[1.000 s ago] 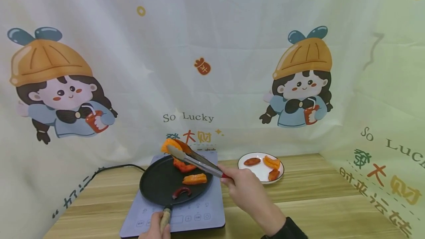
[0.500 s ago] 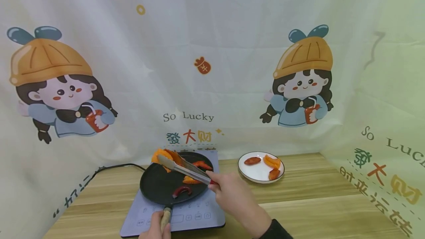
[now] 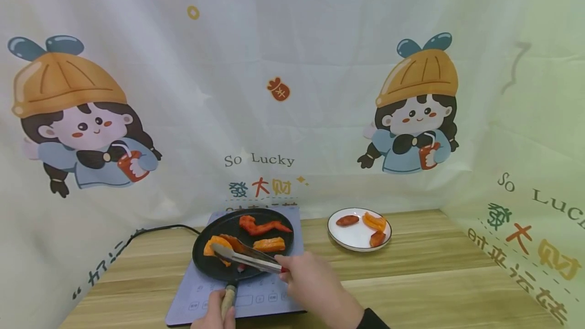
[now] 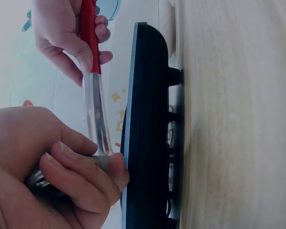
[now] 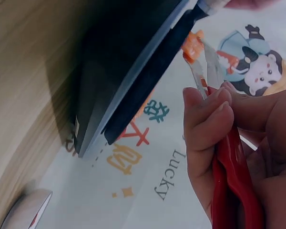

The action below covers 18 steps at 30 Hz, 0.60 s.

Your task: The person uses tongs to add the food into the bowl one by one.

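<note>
Pan (image 3: 224, 225) on cooker (image 3: 247, 308), its handle (image 3: 228, 298) at 6 o'clock grasped by the left hand (image 3: 214, 314). The right hand (image 3: 314, 283) grasps tongs (image 3: 256, 262) pinching an orange piece (image 3: 216, 240) at the pan's 9 o'clock. A red wing (image 3: 249, 225) lies at 1 o'clock, a strip (image 3: 269, 244) at 3. Beyond the rim, also toward 3 o'clock, a plate (image 3: 355, 237) of three pieces (image 3: 347, 221) stands on the tabletop (image 3: 434, 258).

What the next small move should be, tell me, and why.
I'd probably have the right hand ease the tongs open: they hold an orange piece at the left side of the pan, the red piece lies farther right, and the left hand grips the handle.
</note>
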Motion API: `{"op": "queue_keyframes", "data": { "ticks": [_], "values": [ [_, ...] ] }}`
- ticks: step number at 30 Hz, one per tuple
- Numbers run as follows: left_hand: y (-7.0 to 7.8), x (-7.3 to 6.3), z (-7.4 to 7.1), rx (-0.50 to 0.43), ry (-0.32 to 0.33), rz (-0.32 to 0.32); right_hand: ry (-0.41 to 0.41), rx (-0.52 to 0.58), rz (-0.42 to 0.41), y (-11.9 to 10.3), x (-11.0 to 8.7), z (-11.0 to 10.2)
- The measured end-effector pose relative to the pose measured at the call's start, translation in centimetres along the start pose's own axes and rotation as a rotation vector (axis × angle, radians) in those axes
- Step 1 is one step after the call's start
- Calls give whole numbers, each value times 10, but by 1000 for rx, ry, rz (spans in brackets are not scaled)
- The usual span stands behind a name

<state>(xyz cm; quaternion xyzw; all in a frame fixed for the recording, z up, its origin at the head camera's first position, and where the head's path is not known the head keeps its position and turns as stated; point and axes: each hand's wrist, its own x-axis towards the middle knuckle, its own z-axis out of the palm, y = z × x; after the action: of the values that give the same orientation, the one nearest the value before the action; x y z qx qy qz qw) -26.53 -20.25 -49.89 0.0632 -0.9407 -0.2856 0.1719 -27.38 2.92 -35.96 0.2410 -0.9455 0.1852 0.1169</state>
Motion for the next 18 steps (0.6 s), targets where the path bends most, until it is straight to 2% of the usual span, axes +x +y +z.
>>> {"op": "queue_keyframes", "data": {
  "ticks": [5, 12, 18],
  "values": [
    [4, 0, -1, 0, -30, -25, -58, -10, 32, -3, 0, 3],
    [4, 1, 0, -2, -37, -35, -48, -23, 10, -2, 0, 3],
    [0, 0, 2, -2, -1, -14, -35, -14, 9, -2, 1, 4]
  ]
}}
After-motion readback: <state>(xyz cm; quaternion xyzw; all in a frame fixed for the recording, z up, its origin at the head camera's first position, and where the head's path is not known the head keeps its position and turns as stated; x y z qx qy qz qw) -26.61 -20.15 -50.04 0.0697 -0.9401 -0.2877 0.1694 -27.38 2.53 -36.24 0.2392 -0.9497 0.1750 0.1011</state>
